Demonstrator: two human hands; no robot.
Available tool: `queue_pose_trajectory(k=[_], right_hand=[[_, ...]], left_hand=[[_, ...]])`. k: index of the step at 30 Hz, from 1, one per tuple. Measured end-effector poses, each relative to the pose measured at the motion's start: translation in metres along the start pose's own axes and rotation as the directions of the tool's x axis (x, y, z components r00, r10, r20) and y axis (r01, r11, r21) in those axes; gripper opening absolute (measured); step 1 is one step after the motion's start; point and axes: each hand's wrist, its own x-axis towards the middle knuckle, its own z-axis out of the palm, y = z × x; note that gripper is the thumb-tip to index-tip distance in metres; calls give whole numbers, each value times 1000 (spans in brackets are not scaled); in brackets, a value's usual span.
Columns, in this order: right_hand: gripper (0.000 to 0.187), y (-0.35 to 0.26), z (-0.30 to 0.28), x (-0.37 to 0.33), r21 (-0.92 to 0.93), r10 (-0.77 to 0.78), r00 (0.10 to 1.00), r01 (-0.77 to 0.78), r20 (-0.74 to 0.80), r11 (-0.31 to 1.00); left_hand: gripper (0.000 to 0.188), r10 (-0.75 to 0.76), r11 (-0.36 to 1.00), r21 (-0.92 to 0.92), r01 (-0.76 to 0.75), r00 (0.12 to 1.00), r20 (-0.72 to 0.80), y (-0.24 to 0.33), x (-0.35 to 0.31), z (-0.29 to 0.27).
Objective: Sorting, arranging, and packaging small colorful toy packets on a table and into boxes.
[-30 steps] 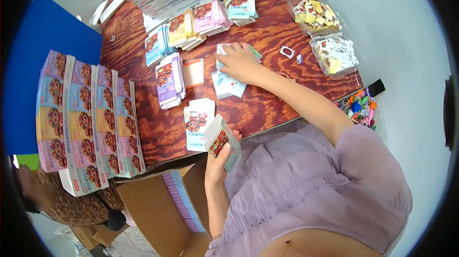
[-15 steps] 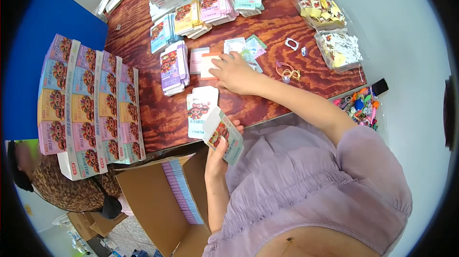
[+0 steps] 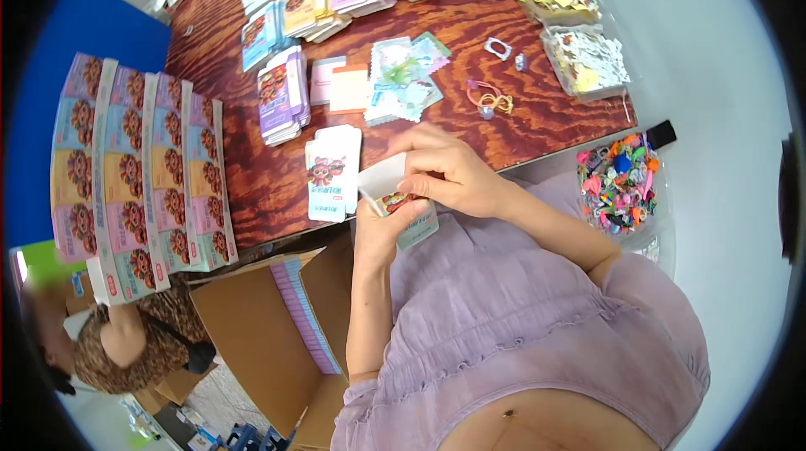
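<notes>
My left hand (image 3: 384, 231) grips a small green-edged cardboard box (image 3: 417, 231) just off the table's near edge. Its white flap (image 3: 383, 174) stands up. My right hand (image 3: 449, 172) is at the top of the same box, thumb and fingers closed on it by the flap; whether a small insert is also between them is hidden. To the left lies a short pile of white flat boxes (image 3: 332, 178) with a printed character. Beyond my hands are an orange-edged card (image 3: 348, 88), a pink-edged card (image 3: 326, 77) and several clear packets (image 3: 403, 81).
Stacks of purple (image 3: 281, 98), blue (image 3: 262, 35), yellow, pink and green flat boxes line the table's far left. Filled display trays (image 3: 130, 174) stand at left. Small rings and bands (image 3: 489, 100) lie right, near bags of paper pieces (image 3: 588, 60). A carton (image 3: 260, 325) stands below; a person sits beyond.
My right hand has left the cards and packets and come back to the box in my left hand. The box has moved up slightly. The view has shifted.
</notes>
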Motion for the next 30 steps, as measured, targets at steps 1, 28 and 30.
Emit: queue_pose_trajectory(k=[1,28,30], right_hand=[[12,-1,-2,-3,-7,8,1000,-8,-16,1000],[13,10,-16,-45,628,373,890,-136,-263,766],[13,12,-24,-50,579,358,925,-223,-128,784]], left_hand=[[41,17,1000,3,-17,1000,-16,1,-2,3],[60,355,880,340,-331,935,-10,10,-14,49],[57,324,889,331,-316,946,35,13,-15,41]])
